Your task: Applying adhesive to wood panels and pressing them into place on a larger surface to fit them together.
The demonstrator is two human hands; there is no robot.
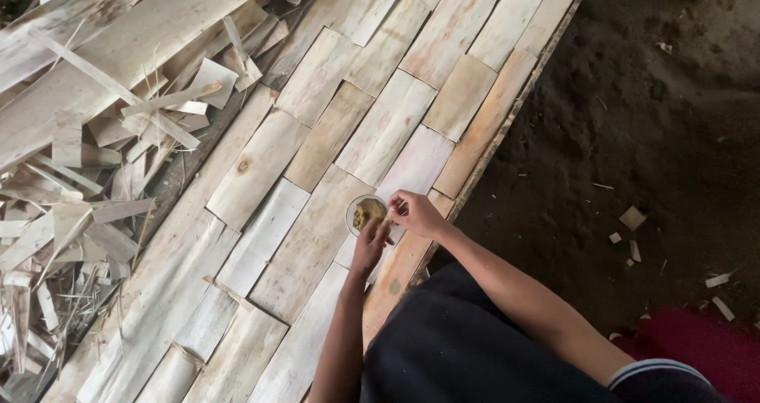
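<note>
L hand (369,246) steadies small round dish (366,212) of yellowish paste on veneer sheets (261,165), fingers curled at rim. R hand (415,213) fingers pinched over it; what they pinch, can't tell.

Pale cream veneer sheets (317,134) with tan streaks, a yellow-brown paste dish (366,213), dark brown dirt floor (649,118).

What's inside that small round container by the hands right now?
The small round container holds a yellowish-brown, lumpy paste-like mass. The left hand covers its lower rim, and the right hand hides its right edge, so how full it is cannot be seen. It rests on the pale veneer sheets.
</note>
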